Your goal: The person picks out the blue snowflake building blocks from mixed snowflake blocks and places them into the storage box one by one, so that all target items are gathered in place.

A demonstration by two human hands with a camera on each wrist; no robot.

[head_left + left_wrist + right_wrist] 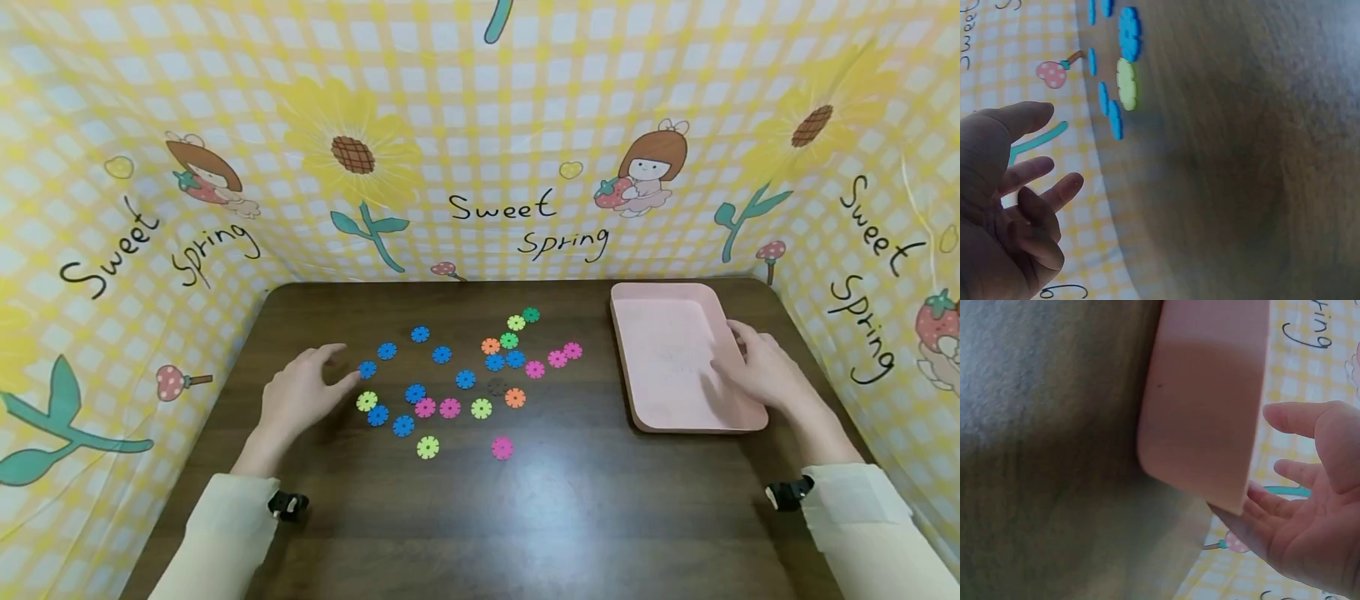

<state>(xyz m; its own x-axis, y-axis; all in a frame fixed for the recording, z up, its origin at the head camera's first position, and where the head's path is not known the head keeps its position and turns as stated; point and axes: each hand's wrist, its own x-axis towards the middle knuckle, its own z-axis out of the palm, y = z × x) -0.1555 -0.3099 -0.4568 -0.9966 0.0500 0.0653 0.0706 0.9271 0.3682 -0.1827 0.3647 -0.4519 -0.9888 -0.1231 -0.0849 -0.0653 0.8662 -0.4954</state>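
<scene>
Several small notched plastic discs in blue, yellow-green, pink, orange and green lie spread over the dark table. My left hand (302, 390) is at the left end of this spread, fingers loosely bent and nothing between them. Its thumb and index fingertips are close to a blue disc (367, 369), with a yellow-green disc (367, 402) just nearer me. At the right stands a pink rectangular tray (667, 350). My right hand (761, 367) is at its right wall, thumb over the inside and the fingers (1266, 503) outside, partly hidden behind the wall.
Pink discs (557, 359) lie on the side toward the tray, and a dark disc (498, 387) blends into the wood. One pink disc (502, 448) lies nearest me. A yellow checked cloth (480, 150) closes off the table's back and sides.
</scene>
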